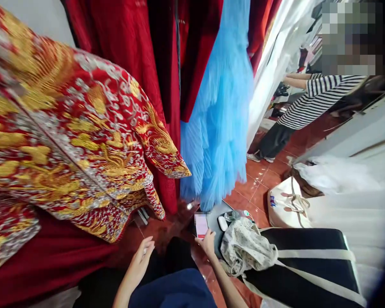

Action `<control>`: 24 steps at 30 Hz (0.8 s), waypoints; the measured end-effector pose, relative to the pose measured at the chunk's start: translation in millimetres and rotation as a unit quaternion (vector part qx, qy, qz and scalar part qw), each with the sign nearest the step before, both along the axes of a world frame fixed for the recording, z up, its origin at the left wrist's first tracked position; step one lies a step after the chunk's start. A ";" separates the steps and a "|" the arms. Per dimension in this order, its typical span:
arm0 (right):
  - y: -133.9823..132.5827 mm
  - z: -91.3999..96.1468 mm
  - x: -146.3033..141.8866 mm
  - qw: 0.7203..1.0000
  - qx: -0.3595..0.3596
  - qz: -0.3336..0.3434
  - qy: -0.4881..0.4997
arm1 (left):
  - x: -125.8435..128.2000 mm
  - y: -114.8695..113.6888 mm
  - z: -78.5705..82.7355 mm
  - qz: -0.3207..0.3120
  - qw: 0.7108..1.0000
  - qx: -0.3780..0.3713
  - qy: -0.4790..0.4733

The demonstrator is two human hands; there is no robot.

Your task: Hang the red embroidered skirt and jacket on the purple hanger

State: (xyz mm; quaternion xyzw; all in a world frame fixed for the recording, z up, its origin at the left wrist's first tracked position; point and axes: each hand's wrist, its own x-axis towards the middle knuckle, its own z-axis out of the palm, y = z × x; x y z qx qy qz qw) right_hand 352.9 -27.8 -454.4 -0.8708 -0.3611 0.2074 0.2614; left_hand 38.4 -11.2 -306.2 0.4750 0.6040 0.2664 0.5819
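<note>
My right hand (207,243) is closed on a small pink card or paper (201,226), held low over the red tiled floor. My left hand (140,259) hangs beside it with fingers stretched out and nothing in them. Just right of the card lie a dark flat surface (215,220) with a small white case (223,223) and a plastic bottle (235,214). A crumpled patterned cloth bag (245,247) rests against a black bag with cream straps (308,265).
A red garment with heavy gold embroidery (67,137) hangs at left, dark red gowns (141,51) behind, a light blue tulle dress (220,119) in the middle, white dresses (346,192) at right. A white tote (284,205) sits on the floor. Another person in a striped shirt (311,100) stands at the back right.
</note>
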 end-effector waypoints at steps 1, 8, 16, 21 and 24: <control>-2.4 -26.6 16.2 1.000 -0.017 -0.013 -0.007 | 1.0 -4.3 -26.8 0.009 1.000 -0.007 0.010; -4.3 -133.2 69.9 0.992 -0.102 -0.047 -0.054 | 6.5 -20.3 -148.6 0.034 0.996 -0.086 0.009; -7.3 -130.0 63.6 0.995 -0.041 -0.046 -0.073 | 5.3 -0.8 -126.5 0.026 0.995 -0.101 0.003; 33.7 -41.0 -3.0 0.997 0.037 0.068 -0.031 | 8.6 6.0 -58.8 0.060 0.996 -0.064 0.020; 70.0 41.9 -62.8 0.973 0.064 0.222 0.003 | 3.2 16.9 4.6 0.059 0.998 -0.015 0.011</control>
